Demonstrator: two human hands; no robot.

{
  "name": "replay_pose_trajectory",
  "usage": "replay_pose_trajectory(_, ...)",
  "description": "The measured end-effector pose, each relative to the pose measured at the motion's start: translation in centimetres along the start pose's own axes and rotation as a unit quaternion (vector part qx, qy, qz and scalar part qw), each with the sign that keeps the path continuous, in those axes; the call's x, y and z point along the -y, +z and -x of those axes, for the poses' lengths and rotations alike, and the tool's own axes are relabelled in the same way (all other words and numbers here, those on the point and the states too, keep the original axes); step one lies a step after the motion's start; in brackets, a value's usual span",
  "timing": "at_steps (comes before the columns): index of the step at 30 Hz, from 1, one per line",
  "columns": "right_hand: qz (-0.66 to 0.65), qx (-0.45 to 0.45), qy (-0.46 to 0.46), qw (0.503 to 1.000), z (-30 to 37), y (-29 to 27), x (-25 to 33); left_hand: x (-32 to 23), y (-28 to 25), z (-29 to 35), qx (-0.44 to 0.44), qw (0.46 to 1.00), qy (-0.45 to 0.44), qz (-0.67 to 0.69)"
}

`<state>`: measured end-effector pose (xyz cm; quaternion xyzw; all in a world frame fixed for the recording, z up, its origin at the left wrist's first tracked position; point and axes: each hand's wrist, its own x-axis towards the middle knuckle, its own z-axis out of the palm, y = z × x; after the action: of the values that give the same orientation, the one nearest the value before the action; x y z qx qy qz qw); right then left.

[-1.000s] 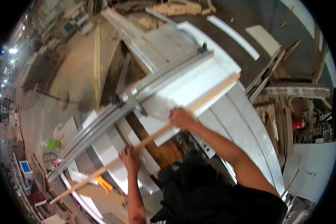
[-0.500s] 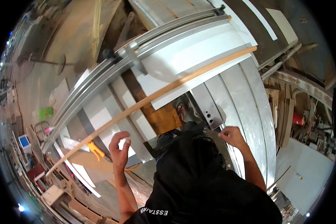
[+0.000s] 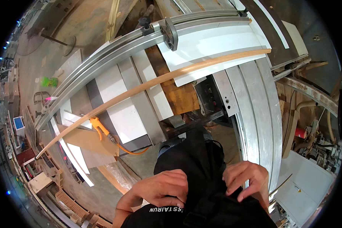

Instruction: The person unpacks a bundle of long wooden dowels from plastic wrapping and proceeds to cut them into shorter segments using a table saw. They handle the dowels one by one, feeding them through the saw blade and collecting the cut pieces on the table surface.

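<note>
Both hands are drawn in against the black apron on my body. My left hand is closed, its fingers bent into the black cloth at the chest. On the other side, my right hand has its fingers curled, with the tips at the cloth's edge; the fold between them is partly hidden. A long, thin wooden strip lies slantwise across the machine table ahead, out of reach of both hands. Under its left part is an orange air blow gun with a coiled orange hose.
A metal fence rail with a stop block crosses beyond the strip. White panels lie under it. At right runs the ribbed metal saw table. A rusty brown plate sits in the middle, beside a dark gap.
Both hands have come back from over the table to the apron and closed on its cloth. The view has shifted slightly; the strip and blow gun stay in place.
</note>
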<state>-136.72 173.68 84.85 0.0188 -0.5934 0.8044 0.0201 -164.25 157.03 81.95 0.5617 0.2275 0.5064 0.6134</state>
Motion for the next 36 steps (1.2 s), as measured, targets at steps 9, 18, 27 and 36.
replay_pose_trajectory(9,0.205,-0.068,0.21,0.954,-1.6,3.8,-7.1,0.3,-0.5,4.0,-0.108,0.986,-0.06,-0.115)
replay_pose_trajectory(18,0.335,-0.335,0.269,0.839,-3.1,-4.4,-16.7,4.2,-8.0,6.2,-0.337,0.915,-0.103,-0.198)
replay_pose_trajectory(27,0.129,-0.366,0.382,0.839,15.5,1.7,-31.8,14.1,3.9,22.5,-0.325,0.78,-0.521,-0.121)
replay_pose_trajectory(36,0.196,-0.351,0.44,0.803,10.7,4.4,-26.2,17.3,4.7,26.5,-0.368,0.719,-0.555,-0.201)
